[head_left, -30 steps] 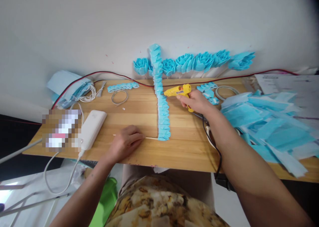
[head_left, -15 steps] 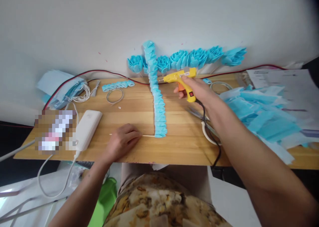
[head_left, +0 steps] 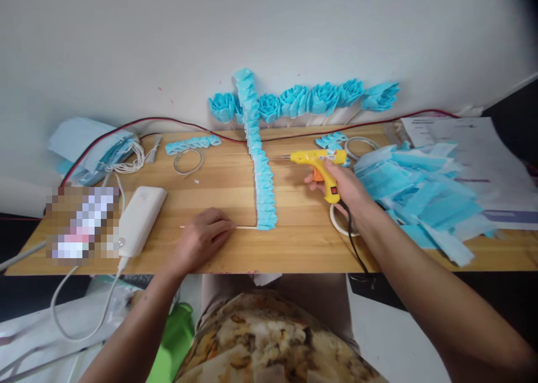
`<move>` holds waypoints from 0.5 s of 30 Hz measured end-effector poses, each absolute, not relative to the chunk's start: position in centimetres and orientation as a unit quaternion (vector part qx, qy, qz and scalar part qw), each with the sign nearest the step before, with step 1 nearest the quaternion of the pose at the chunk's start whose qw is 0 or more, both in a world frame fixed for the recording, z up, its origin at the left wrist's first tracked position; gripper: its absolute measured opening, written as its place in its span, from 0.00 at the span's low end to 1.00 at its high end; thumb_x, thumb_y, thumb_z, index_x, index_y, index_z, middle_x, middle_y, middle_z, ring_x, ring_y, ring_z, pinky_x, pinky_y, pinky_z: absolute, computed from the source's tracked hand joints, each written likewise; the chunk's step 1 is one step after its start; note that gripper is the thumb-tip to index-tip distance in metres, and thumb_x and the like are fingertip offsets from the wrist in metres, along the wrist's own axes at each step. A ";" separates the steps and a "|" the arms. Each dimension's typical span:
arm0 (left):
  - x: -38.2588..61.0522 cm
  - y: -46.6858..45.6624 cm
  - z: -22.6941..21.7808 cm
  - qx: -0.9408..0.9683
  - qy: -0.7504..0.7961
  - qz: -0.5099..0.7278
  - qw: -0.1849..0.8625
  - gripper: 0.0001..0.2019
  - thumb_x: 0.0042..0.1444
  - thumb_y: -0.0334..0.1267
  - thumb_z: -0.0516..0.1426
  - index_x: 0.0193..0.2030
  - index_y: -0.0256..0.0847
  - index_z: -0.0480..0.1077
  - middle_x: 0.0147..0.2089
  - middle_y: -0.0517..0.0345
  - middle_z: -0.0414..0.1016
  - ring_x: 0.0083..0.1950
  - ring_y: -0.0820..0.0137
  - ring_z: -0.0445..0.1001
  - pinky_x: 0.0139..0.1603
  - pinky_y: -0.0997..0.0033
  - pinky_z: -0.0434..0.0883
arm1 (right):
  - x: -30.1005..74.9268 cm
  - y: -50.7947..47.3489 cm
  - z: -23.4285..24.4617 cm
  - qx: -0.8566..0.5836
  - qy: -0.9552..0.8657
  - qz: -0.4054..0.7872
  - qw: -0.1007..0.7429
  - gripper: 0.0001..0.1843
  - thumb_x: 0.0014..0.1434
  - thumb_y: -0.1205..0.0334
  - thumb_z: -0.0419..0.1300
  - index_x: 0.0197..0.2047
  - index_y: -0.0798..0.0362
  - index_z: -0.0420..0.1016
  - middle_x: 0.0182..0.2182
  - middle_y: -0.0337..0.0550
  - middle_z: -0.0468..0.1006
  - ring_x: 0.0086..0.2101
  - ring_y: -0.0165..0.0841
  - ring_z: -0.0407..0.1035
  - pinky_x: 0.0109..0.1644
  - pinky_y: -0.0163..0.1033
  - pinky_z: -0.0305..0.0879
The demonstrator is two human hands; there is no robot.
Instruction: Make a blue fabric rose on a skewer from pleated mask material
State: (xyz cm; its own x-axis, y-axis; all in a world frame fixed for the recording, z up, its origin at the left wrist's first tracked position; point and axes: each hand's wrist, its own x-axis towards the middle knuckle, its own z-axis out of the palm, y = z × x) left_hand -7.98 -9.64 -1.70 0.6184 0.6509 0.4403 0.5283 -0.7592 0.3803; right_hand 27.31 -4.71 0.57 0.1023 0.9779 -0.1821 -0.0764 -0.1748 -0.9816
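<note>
My right hand grips a yellow hot glue gun above the table, its nozzle pointing left. The nozzle stands apart from a long strip of folded light-blue material. That strip runs from the near part of the table back to the wall, its far end raised against the wall. My left hand rests on the wood with its fingers closed on a thin white stick. The stick's right end meets the near end of the strip. Part of the stick is covered by the hand.
Several blue flowers on pale stems lean along the wall. Loose blue pieces and papers lie at right. A power bank, a blurred-out phone-like object and stacked blue sheets are at left. A red-black cable crosses behind.
The glue gun in my right hand has moved nearer and to the right, away from the strip. My left hand stays on the stick. The view has shifted slightly.
</note>
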 end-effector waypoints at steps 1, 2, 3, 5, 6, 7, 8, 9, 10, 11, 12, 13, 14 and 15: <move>-8.0 -9.6 -1.7 0.894 0.329 0.285 0.109 0.06 0.67 0.28 0.58 0.41 0.37 0.77 0.39 0.53 0.78 0.39 0.70 0.75 0.39 0.72 0.69 | 27.7 -4.1 0.6 -0.548 -0.417 0.530 0.495 0.26 0.61 0.37 0.64 0.32 0.54 0.81 0.29 0.46 0.83 0.29 0.30 0.74 0.39 0.34 0.73; -8.0 -9.6 -1.8 0.894 0.329 0.285 0.110 0.06 0.67 0.27 0.58 0.42 0.37 0.77 0.39 0.53 0.78 0.39 0.70 0.75 0.39 0.72 0.69 | 28.0 -3.4 0.7 -0.541 -0.425 0.533 0.493 0.26 0.62 0.38 0.64 0.31 0.55 0.81 0.28 0.47 0.83 0.28 0.30 0.74 0.38 0.34 0.73; -8.0 -9.6 -1.8 0.894 0.329 0.284 0.111 0.06 0.67 0.28 0.59 0.42 0.37 0.78 0.39 0.53 0.78 0.39 0.70 0.75 0.40 0.72 0.69 | 28.2 -2.7 0.8 -0.538 -0.428 0.535 0.491 0.26 0.63 0.39 0.63 0.31 0.55 0.81 0.27 0.47 0.82 0.28 0.30 0.74 0.37 0.34 0.74; -8.1 -9.6 -1.9 0.892 0.331 0.286 0.111 0.06 0.67 0.28 0.59 0.42 0.38 0.78 0.39 0.53 0.77 0.39 0.70 0.75 0.40 0.72 0.69 | 28.3 -1.5 1.0 -0.545 -0.434 0.531 0.482 0.26 0.64 0.38 0.63 0.30 0.54 0.80 0.25 0.46 0.81 0.26 0.30 0.74 0.35 0.34 0.74; -8.1 -9.6 -2.0 0.892 0.333 0.285 0.111 0.06 0.67 0.28 0.59 0.42 0.38 0.78 0.39 0.53 0.77 0.39 0.70 0.75 0.40 0.72 0.69 | 28.2 -1.0 1.2 -0.547 -0.433 0.526 0.487 0.26 0.64 0.38 0.63 0.30 0.54 0.80 0.25 0.45 0.82 0.25 0.30 0.74 0.34 0.34 0.74; -8.1 -9.7 -2.0 0.892 0.335 0.285 0.109 0.06 0.67 0.28 0.59 0.42 0.38 0.78 0.39 0.53 0.77 0.39 0.70 0.75 0.40 0.72 0.69 | 27.8 -0.6 1.4 -0.547 -0.429 0.521 0.494 0.25 0.64 0.38 0.64 0.30 0.53 0.80 0.25 0.45 0.82 0.24 0.30 0.74 0.33 0.34 0.75; -8.1 -9.7 -2.0 0.892 0.335 0.284 0.108 0.06 0.68 0.28 0.59 0.42 0.38 0.78 0.39 0.53 0.77 0.39 0.70 0.74 0.39 0.72 0.69 | 27.4 -0.3 1.6 -0.546 -0.428 0.518 0.501 0.25 0.63 0.38 0.65 0.31 0.53 0.80 0.26 0.45 0.83 0.24 0.30 0.74 0.33 0.34 0.75; -8.1 -9.7 -1.9 0.892 0.335 0.283 0.108 0.06 0.68 0.28 0.59 0.42 0.38 0.78 0.39 0.53 0.77 0.39 0.70 0.74 0.39 0.72 0.69 | 26.8 0.0 1.9 -0.542 -0.433 0.517 0.502 0.24 0.63 0.39 0.65 0.32 0.53 0.81 0.27 0.45 0.84 0.24 0.30 0.75 0.33 0.35 0.76; -8.1 -9.7 -1.9 0.892 0.334 0.283 0.109 0.06 0.68 0.28 0.58 0.42 0.38 0.78 0.38 0.53 0.77 0.39 0.70 0.74 0.39 0.72 0.69 | 26.2 0.1 2.1 -0.536 -0.443 0.519 0.497 0.23 0.63 0.40 0.66 0.32 0.53 0.81 0.28 0.46 0.85 0.25 0.31 0.76 0.34 0.35 0.77; -8.0 -9.7 -1.9 0.893 0.334 0.282 0.110 0.06 0.68 0.28 0.59 0.42 0.38 0.78 0.38 0.53 0.77 0.39 0.70 0.75 0.39 0.72 0.69 | 25.5 0.3 2.4 -0.528 -0.455 0.521 0.493 0.22 0.64 0.41 0.66 0.32 0.53 0.81 0.29 0.46 0.85 0.27 0.31 0.77 0.35 0.35 0.77; -8.0 -9.7 -1.8 0.892 0.334 0.283 0.112 0.06 0.68 0.28 0.59 0.42 0.38 0.78 0.38 0.53 0.77 0.39 0.70 0.75 0.39 0.72 0.69 | 24.9 0.3 2.5 -0.521 -0.468 0.520 0.489 0.21 0.64 0.43 0.66 0.32 0.53 0.81 0.29 0.46 0.85 0.28 0.32 0.78 0.36 0.35 0.78; -8.0 -9.7 -1.8 0.892 0.335 0.284 0.112 0.06 0.68 0.28 0.59 0.42 0.38 0.78 0.38 0.53 0.77 0.39 0.70 0.75 0.39 0.72 0.69 | 24.3 0.4 2.5 -0.514 -0.480 0.518 0.486 0.21 0.64 0.43 0.67 0.31 0.53 0.81 0.30 0.46 0.85 0.29 0.32 0.79 0.37 0.36 0.78; -7.9 -9.7 -1.8 0.891 0.335 0.285 0.112 0.06 0.68 0.28 0.59 0.42 0.38 0.78 0.38 0.53 0.77 0.39 0.69 0.75 0.39 0.72 0.69 | 23.8 0.4 2.4 -0.508 -0.490 0.516 0.485 0.20 0.63 0.44 0.67 0.31 0.53 0.81 0.31 0.46 0.85 0.30 0.33 0.79 0.38 0.36 0.78; -7.9 -9.7 -1.7 0.891 0.336 0.285 0.112 0.06 0.68 0.28 0.59 0.42 0.38 0.78 0.38 0.53 0.77 0.39 0.69 0.74 0.39 0.71 0.69 | 23.5 0.4 2.1 -0.504 -0.496 0.514 0.485 0.20 0.63 0.44 0.68 0.31 0.53 0.81 0.32 0.46 0.86 0.31 0.33 0.80 0.38 0.37 0.78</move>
